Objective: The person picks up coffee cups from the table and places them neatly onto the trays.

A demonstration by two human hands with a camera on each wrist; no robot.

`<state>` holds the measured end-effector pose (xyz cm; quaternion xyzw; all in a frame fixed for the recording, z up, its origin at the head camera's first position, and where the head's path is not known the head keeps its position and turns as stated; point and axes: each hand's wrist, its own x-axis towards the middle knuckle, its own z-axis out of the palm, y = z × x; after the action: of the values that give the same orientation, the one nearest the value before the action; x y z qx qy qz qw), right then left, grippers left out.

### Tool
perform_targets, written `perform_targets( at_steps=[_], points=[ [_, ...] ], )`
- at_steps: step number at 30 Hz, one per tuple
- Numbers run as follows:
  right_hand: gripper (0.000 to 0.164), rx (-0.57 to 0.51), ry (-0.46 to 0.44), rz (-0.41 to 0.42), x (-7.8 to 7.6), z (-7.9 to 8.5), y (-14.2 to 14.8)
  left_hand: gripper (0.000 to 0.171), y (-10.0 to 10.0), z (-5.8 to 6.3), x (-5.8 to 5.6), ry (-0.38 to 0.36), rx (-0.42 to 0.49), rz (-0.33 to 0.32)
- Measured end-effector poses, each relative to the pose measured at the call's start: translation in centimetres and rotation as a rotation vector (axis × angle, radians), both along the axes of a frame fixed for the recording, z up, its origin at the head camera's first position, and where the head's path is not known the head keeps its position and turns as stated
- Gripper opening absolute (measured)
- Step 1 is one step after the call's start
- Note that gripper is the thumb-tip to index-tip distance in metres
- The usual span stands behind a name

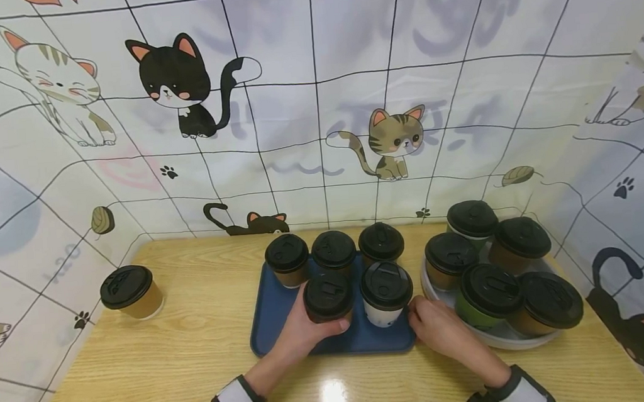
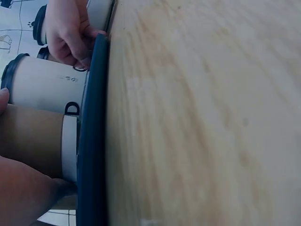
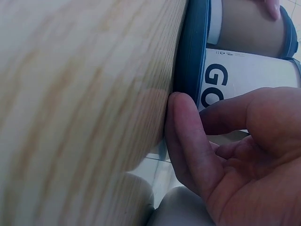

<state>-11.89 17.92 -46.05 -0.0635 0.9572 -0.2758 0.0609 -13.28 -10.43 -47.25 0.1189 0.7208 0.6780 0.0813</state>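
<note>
A blue tray (image 1: pixel 270 334) lies on the wooden table with several black-lidded paper coffee cups on it. My left hand (image 1: pixel 300 329) grips a brown coffee cup (image 1: pixel 328 298) at the tray's front middle, fingers and thumb around its side. In the left wrist view the base of this brown cup (image 2: pixel 35 136) is down at the tray. Beside it stands a white coffee cup (image 1: pixel 385 316) with dark print. At the tray's right end, my right hand (image 1: pixel 438 327) pinches the rim, thumb and fingertips at the edge (image 3: pixel 193 61) in the right wrist view.
Three more lidded cups (image 1: pixel 333 250) form the tray's back row. To the right, a round white container (image 1: pixel 503 341) holds several lidded cups, one of them a green cup (image 1: pixel 478 315). A single brown cup (image 1: pixel 145 300) stands far left. A cat-print sheet (image 1: pixel 292 115) covers the walls behind.
</note>
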Motion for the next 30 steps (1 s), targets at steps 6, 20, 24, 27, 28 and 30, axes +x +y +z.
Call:
perform_targets(
  at_steps=[6, 20, 24, 27, 28, 30],
  points=[
    [0.010, 0.005, 0.000, 0.004, 0.0, 0.0, -0.1, 0.090, 0.3, -0.5, -0.2, -0.027, -0.004, 0.012],
    [0.010, 0.003, -0.005, 0.003, 0.0, 0.0, -0.1, 0.091, 0.7, -0.9, -0.3, -0.008, -0.009, 0.012],
    [0.010, 0.010, 0.009, 0.006, 0.0, -0.1, -0.1, 0.093, 0.7, -1.0, -0.1, -0.006, -0.025, 0.011],
    [0.010, 0.018, 0.014, 0.006, -0.1, -0.1, -0.1, 0.098, 0.6, -1.1, 0.1, -0.016, -0.052, 0.006],
    [0.010, 0.019, 0.015, 0.004, -0.1, -0.2, -0.1, 0.102, 0.6, -1.1, 0.2, -0.018, -0.066, 0.005],
    [0.010, 0.016, 0.015, 0.003, 0.0, -0.2, -0.1, 0.111, 0.4, -0.9, 0.3, -0.031, -0.076, -0.002]
  ],
)
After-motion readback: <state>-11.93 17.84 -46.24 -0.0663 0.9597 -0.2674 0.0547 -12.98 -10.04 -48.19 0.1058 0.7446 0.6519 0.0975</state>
